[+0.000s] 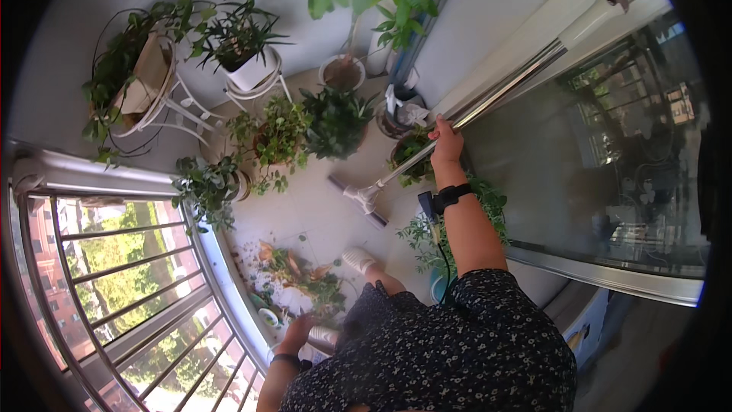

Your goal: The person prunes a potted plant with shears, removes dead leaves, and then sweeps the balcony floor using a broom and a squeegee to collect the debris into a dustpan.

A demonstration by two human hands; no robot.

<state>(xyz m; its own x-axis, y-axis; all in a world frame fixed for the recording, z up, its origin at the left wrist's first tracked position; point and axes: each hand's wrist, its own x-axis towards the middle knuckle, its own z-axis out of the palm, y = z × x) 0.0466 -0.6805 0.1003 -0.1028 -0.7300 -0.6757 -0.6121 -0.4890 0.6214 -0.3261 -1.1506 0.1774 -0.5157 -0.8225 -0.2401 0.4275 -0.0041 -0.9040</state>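
My right hand [447, 142] is closed around the metal pole of a mop [509, 87], which slants from the upper right down to the tiled floor. The mop's flat, narrow head [359, 201] rests on the tiles among the potted plants. Low in the picture, my left hand [295, 334] hangs near the window side; its fingers are blurred and partly dark, so whether it holds anything cannot be told. Just beyond it lie dry leaves and plant debris [291, 266] on the floor, with a small green-and-white pot [267, 317] beside them.
Potted plants [337, 120] stand along the back, some on white metal stands [186, 104]. A barred window [137, 274] runs along the left. To the right is a glass sliding door [577, 166]. A leafy plant [423, 240] in a teal pot [439, 286] stands close to my right forearm.
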